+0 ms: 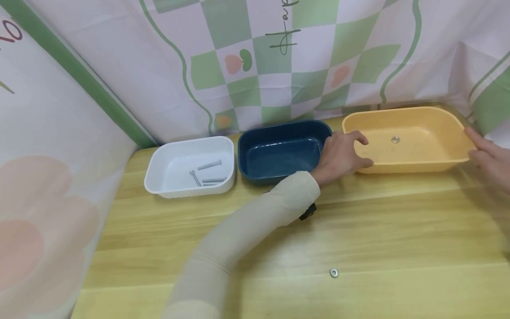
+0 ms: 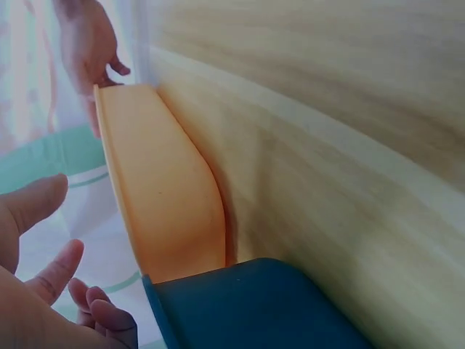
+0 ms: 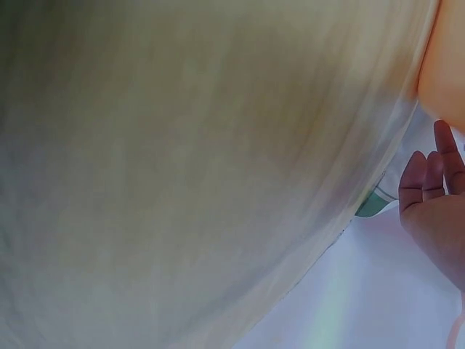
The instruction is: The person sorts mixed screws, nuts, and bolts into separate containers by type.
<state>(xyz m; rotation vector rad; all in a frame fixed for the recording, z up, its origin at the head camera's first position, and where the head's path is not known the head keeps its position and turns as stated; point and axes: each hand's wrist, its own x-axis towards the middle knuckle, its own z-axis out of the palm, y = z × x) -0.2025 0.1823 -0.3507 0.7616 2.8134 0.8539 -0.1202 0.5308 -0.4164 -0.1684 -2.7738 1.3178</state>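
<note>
lying on the wooden table [image 1: 398, 221], far side: three tubs in a row against the checked cloth [image 1: 279, 57]. sitting at the right end of that row, the yellow tub [image 1: 410, 166], a lone washer [image 1: 395, 140] resting inside on its floor. gripping the tub's left end, the left hand [image 1: 340, 155], thumb hooking over the rim, fingers curling round the near-left corner. touching the tub's right end, the right hand [image 1: 488, 157], fingers fairly straight and laid against the outer wall; how tightly, impossible to tell. pressing close on the left, the dark blue tub [image 1: 279, 177], just beside the yellow one, wedged next to the left hand. standing further left, the white tub [image 1: 187, 188], holding three bolts [image 1: 205, 173]. lying alone on the near table, a second washer [image 1: 334, 273], well apart from all the tubs. stretching in from the near edge, a pale sleeve [image 1: 239, 230].
</note>
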